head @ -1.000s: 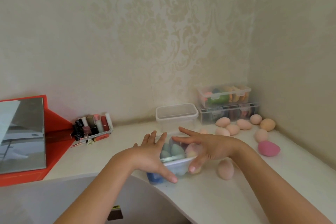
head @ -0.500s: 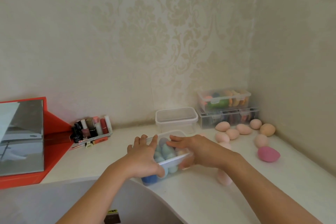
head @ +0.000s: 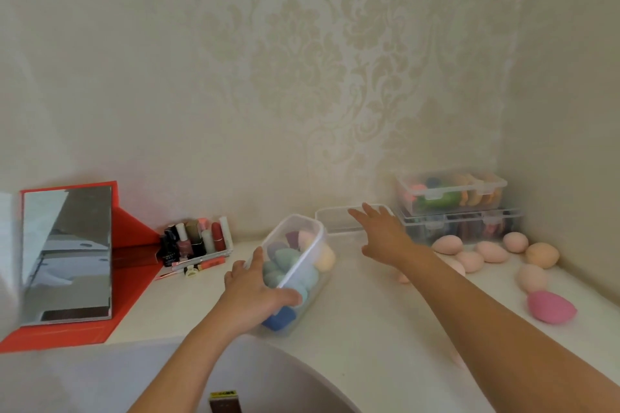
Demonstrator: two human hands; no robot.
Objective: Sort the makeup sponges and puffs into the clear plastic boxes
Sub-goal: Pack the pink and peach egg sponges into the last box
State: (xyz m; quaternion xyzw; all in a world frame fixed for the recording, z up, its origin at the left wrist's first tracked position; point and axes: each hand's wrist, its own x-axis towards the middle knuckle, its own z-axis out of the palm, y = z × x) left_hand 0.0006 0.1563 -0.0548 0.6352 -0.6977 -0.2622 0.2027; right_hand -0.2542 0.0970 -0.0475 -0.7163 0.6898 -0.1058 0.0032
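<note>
Counter (head: 385,329): filled box (head: 295,265) at centre, tipped, mouth facing up and left. Long axis runs away from the person, far end leaning right. Empty box (head: 335,221) behind it by the wall. Left hand (head: 250,295) grips the near rim, thumb curled over. Right hand (head: 382,235), fingers spread, holds nothing, over the empty box. Half a second ago both hands held the filled box.
</note>
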